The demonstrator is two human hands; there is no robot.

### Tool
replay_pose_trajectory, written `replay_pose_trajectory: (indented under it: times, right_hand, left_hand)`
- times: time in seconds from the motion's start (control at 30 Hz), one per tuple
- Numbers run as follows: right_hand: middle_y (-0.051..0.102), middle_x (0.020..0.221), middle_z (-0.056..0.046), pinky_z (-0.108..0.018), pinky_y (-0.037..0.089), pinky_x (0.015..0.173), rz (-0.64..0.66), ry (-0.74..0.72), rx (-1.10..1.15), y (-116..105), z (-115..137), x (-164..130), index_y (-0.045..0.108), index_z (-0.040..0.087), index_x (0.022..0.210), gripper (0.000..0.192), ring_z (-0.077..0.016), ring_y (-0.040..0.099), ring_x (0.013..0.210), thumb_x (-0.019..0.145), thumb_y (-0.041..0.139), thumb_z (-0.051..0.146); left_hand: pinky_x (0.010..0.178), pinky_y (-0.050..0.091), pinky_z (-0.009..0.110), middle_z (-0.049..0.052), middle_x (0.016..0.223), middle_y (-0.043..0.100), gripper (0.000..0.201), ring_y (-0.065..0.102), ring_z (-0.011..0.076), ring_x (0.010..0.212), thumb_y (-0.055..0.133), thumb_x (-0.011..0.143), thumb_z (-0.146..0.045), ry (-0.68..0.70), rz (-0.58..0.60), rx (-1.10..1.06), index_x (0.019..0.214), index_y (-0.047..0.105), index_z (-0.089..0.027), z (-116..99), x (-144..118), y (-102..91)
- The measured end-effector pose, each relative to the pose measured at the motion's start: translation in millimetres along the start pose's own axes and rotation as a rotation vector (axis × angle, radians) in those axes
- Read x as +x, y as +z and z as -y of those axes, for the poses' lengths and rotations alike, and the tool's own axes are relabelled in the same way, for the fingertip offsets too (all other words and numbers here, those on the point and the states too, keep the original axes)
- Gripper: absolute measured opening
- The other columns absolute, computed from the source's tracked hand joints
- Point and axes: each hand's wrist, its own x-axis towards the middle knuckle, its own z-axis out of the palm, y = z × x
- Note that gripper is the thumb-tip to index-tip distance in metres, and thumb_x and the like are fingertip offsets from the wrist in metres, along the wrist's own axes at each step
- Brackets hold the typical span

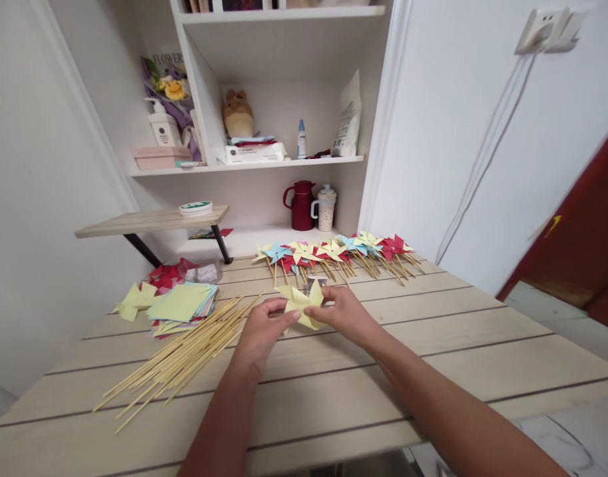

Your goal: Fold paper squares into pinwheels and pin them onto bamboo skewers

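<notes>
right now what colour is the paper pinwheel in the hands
Pale yellow. The pinwheel is held by the left hand and right hand, seen in the head view.

Legible text as I am viewing it from the head camera: I am reading a single word, "FLOWER", in pale capitals along the top edge of the flower bouquet wrapping (165, 73), which is standing at the left end of the shelf (244, 165). The white tissue pack (254, 153), the standing white pouch (348, 119) and the pump bottle (163, 126) are each showing dark print, but I am finding it too small to read.
</notes>
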Motion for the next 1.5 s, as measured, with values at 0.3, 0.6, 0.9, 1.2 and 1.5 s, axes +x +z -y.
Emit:
replay_pose_trajectory:
  times: [0.3, 0.6, 0.9, 1.2, 1.5]
  right_hand:
    - [0.068, 0.071, -0.002, -0.024, 0.043, 0.058, 0.007, 0.039, -0.012, 1, 6, -2, 0.07, 0.014, 0.076, 0.012, -0.0152, 0.058, 0.064, 0.066, 0.067, 0.021]
    - [0.066, 0.069, -0.001, -0.025, 0.042, 0.058, -0.009, 0.077, 0.048, 2, 3, -1, 0.068, 0.015, 0.072, 0.011, -0.0142, 0.056, 0.063, 0.067, 0.07, 0.025]
    - [0.067, 0.085, -0.002, -0.033, 0.047, 0.079, -0.21, -0.019, 0.317, -8, -9, 9, 0.067, 0.02, 0.104, 0.037, -0.018, 0.061, 0.082, 0.075, 0.072, 0.043]
    - [0.069, 0.087, -0.004, -0.037, 0.046, 0.087, -0.284, -0.039, 0.297, -11, -16, 11, 0.07, 0.02, 0.097, 0.036, -0.021, 0.061, 0.086, 0.08, 0.068, 0.052]
    - [0.067, 0.113, -0.007, -0.037, 0.046, 0.087, -0.12, -0.095, 0.16, -4, -6, 5, 0.072, 0.025, 0.106, 0.036, -0.024, 0.06, 0.103, 0.08, 0.068, 0.049]
  left_hand:
    - [0.061, 0.044, 0.025, 0.004, 0.07, 0.071, 0.03, 0.061, 0.0154, 0.063, 0.083, 0.055, -0.037, -0.008, -0.142, 0.099, 0.071, 0.073, -0.014, 8, 5, 4.4]
    - [0.057, 0.044, 0.025, 0.004, 0.068, 0.071, 0.029, 0.061, 0.0157, 0.06, 0.085, 0.052, -0.037, -0.013, -0.242, 0.092, 0.067, 0.073, -0.014, 12, 6, 9.3]
    - [0.064, 0.047, 0.026, 0.007, 0.072, 0.072, 0.031, 0.065, 0.0167, 0.068, 0.086, 0.051, -0.031, -0.078, -0.35, -0.208, 0.072, 0.073, -0.012, 23, 14, -7.0]
    - [0.068, 0.045, 0.025, 0.006, 0.075, 0.074, 0.029, 0.063, 0.0134, 0.068, 0.086, 0.054, -0.029, -0.046, -0.417, -0.285, 0.074, 0.073, -0.013, 25, 16, -7.8]
    - [0.075, 0.05, 0.031, 0.008, 0.077, 0.074, 0.032, 0.066, 0.0177, 0.072, 0.087, 0.056, -0.032, 0.053, -0.264, -0.311, 0.077, 0.074, -0.013, 17, 10, 3.6]
